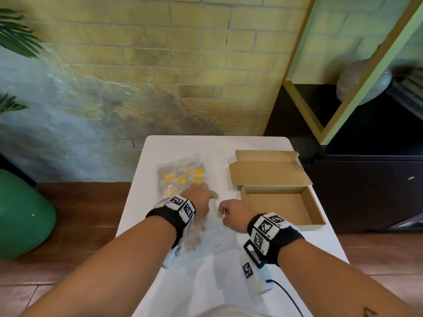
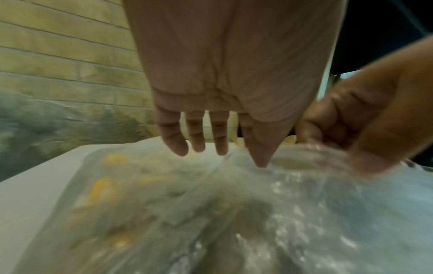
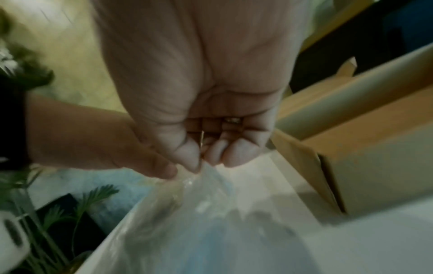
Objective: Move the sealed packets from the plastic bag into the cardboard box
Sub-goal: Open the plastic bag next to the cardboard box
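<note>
A clear plastic bag lies on the white table. Several sealed packets with yellow labels show through its far end. My left hand hovers over the bag with straight fingers, and its thumb tip touches the plastic. My right hand is curled and pinches the bag's near edge between thumb and fingertips. The open cardboard box stands to the right with its lid folded back. Nothing is visible inside it.
A black cabinet stands against the table's right side. On the floor at the left sits a green vase, and plant leaves hang above it. A painted brick wall rises behind the table.
</note>
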Demonstrator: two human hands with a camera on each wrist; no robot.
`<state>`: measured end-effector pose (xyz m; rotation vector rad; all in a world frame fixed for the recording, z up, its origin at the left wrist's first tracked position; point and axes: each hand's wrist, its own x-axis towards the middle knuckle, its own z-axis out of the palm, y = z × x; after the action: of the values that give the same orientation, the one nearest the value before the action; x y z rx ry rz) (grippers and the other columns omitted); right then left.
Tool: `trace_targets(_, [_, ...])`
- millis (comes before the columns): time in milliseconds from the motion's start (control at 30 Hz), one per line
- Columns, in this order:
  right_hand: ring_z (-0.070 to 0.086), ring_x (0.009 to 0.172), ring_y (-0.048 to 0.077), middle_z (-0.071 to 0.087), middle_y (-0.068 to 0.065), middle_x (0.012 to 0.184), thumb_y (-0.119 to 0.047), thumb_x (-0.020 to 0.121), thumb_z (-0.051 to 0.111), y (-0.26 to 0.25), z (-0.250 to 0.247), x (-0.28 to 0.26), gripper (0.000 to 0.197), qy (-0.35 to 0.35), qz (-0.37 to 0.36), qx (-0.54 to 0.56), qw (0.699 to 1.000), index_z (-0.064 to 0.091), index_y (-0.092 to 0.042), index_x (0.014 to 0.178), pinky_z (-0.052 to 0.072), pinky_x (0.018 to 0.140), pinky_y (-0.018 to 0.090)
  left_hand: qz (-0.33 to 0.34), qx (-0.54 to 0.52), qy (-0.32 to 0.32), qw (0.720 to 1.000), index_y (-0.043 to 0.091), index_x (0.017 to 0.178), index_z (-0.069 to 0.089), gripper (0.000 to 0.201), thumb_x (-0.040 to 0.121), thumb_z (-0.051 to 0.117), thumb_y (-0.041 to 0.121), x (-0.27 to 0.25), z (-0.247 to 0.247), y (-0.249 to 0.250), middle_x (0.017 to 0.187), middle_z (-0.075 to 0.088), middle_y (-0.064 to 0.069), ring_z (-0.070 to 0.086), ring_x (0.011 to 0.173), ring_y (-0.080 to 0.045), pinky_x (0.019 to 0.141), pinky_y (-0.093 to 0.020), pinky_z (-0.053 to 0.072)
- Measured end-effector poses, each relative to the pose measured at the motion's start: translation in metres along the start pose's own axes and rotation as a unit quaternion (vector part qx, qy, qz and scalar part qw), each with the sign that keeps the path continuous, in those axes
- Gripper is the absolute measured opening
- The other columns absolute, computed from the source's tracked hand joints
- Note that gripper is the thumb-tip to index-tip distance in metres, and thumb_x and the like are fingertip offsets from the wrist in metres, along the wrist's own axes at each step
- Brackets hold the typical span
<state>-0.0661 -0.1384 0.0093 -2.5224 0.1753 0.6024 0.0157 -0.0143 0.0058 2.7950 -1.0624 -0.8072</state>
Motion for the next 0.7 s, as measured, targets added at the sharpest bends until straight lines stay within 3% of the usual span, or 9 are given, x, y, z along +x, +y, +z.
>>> trace_targets(100, [0.049, 0.076, 0.017, 0.054, 0.000, 0.080, -0.005, 0.084, 0.046, 0.005, -0.018, -0.010, 0.018, 0.022, -0.017, -0.011, 1.000, 0.055, -0.017, 0.075, 0.037, 0.059, 0.024, 0.065, 0.035, 0.041, 0.996, 0.024, 0.116, 0.064, 0.028, 0.090, 0.052, 0.023, 0.000, -0.007, 0.018, 0.143, 0.038, 0.002, 0.024, 0.137, -0.023, 0.106, -0.045, 0.032])
trace_targets(200, [0.049, 0.062, 0.014, 0.050, -0.002, 0.063, -0.006, 0.084, 0.048, 0.022, -0.037, -0.022, 0.031, 0.057, 0.006, -0.011, 0.998, 0.044, -0.020, 0.057, 0.038, 0.055, 0.023, 0.083, 0.072, 0.093, 0.990, 0.018, 0.097, 0.069, 0.026, 0.085, 0.056, 0.036, -0.003, -0.022, 0.027, 0.116, 0.060, 0.000, 0.044, 0.119, -0.022, 0.095, -0.039, 0.038])
trace_targets(267, [0.043, 0.056, 0.008, 0.046, -0.005, 0.058, -0.001, 0.082, 0.051, 0.039, -0.047, -0.034, 0.036, 0.041, 0.030, -0.003, 0.999, 0.041, -0.020, 0.053, 0.037, 0.056, 0.019, 0.069, 0.105, 0.097, 0.987, 0.017, 0.087, 0.068, 0.027, 0.084, 0.054, 0.040, -0.005, -0.029, 0.028, 0.098, 0.062, -0.001, 0.050, 0.105, -0.021, 0.089, -0.036, 0.036])
trace_targets(367, [0.042, 0.059, 0.009, 0.044, -0.006, 0.058, 0.001, 0.080, 0.052, 0.065, -0.062, -0.050, 0.038, 0.006, 0.074, -0.009, 0.997, 0.040, -0.020, 0.052, 0.039, 0.062, 0.021, 0.050, 0.096, 0.058, 0.992, 0.019, 0.066, 0.052, 0.030, 0.087, 0.053, 0.042, -0.010, -0.035, 0.033, 0.075, 0.055, 0.005, 0.050, 0.088, -0.019, 0.101, -0.039, 0.026])
trace_targets(433, [0.043, 0.061, 0.010, 0.046, -0.006, 0.060, 0.001, 0.081, 0.051, 0.082, -0.073, -0.060, 0.036, -0.012, 0.101, -0.032, 0.994, 0.042, -0.020, 0.053, 0.041, 0.066, 0.022, 0.048, 0.081, 0.033, 0.995, 0.020, 0.064, 0.044, 0.034, 0.089, 0.052, 0.042, -0.014, -0.037, 0.040, 0.067, 0.047, 0.007, 0.048, 0.081, -0.019, 0.097, -0.035, 0.027])
trace_targets(500, [0.043, 0.062, 0.010, 0.046, -0.004, 0.063, 0.001, 0.081, 0.050, 0.099, -0.083, -0.070, 0.033, -0.029, 0.121, -0.048, 0.991, 0.043, -0.018, 0.055, 0.040, 0.066, 0.021, 0.055, 0.050, 0.025, 0.997, 0.016, 0.071, 0.047, 0.029, 0.091, 0.053, 0.038, -0.017, -0.038, 0.046, 0.070, 0.048, 0.004, 0.048, 0.078, -0.021, 0.074, -0.029, 0.034])
trace_targets(567, [0.044, 0.065, 0.011, 0.047, -0.002, 0.068, -0.001, 0.082, 0.051, 0.114, -0.095, -0.081, 0.029, -0.031, 0.137, -0.063, 0.988, 0.043, -0.016, 0.059, 0.037, 0.061, 0.018, 0.064, 0.003, 0.016, 0.998, 0.015, 0.076, 0.051, 0.021, 0.091, 0.053, 0.029, -0.019, -0.037, 0.052, 0.072, 0.048, 0.005, 0.049, 0.077, -0.019, 0.061, -0.026, 0.032])
trace_targets(700, [0.051, 0.070, 0.010, 0.055, -0.004, 0.070, 0.001, 0.081, 0.055, 0.141, -0.114, -0.100, 0.027, -0.024, 0.171, -0.055, 0.983, 0.055, -0.018, 0.061, 0.040, 0.058, 0.016, 0.071, -0.065, 0.012, 0.995, 0.022, 0.076, 0.054, 0.014, 0.090, 0.053, 0.020, -0.021, -0.033, 0.063, 0.075, 0.052, 0.013, 0.048, 0.072, -0.007, 0.060, -0.019, 0.033])
